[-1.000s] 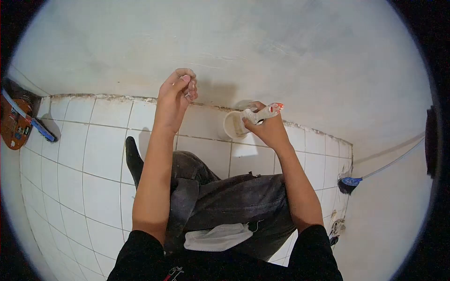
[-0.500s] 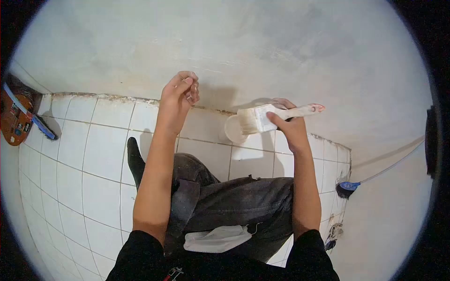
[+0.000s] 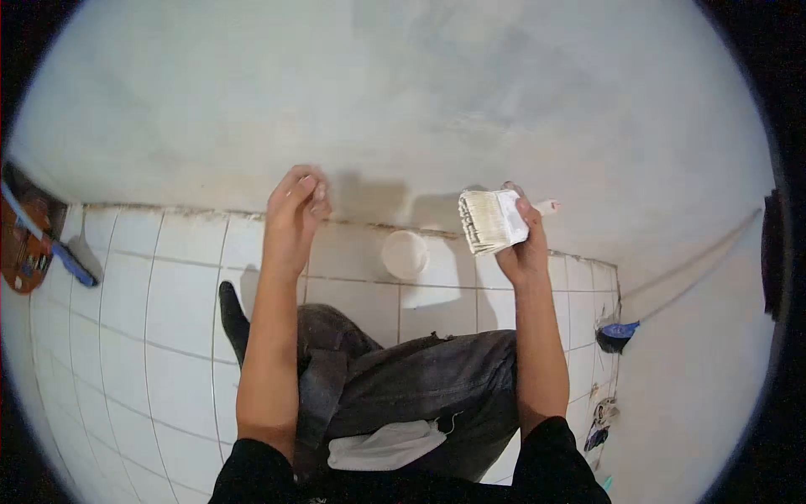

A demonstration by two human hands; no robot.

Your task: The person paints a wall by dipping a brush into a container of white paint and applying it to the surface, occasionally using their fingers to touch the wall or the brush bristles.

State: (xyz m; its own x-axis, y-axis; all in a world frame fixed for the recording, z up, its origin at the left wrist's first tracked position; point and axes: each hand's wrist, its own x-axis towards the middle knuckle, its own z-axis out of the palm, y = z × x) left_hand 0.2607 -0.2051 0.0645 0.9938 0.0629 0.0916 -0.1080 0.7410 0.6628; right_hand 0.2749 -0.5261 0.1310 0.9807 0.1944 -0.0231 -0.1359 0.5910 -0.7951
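Observation:
My right hand [image 3: 526, 241] grips a wide paintbrush [image 3: 491, 222] by its white ferrule and handle. The pale bristles point left, clumped and stained with paint, and the brush end is turned toward me. Left of the brush, a small round white container [image 3: 405, 255] stands on the floor tiles near the foot of the wall. My left hand [image 3: 295, 202] is raised in front of the wall with its fingers curled in and the thumb against them; nothing shows in it.
The pale, patchy wall [image 3: 403, 101] meets the white tiled floor [image 3: 185, 311] along a dirty edge. A blue brush [image 3: 74, 265] lies at the left; a blue-headed broom [image 3: 619, 333] leans at the right. A white face mask [image 3: 386, 445] rests on my lap.
The paintbrush has moved right, away from above the container, and turned so its bristle ends face me more. My left hand has shifted slightly left and down. The view has tilted up slightly.

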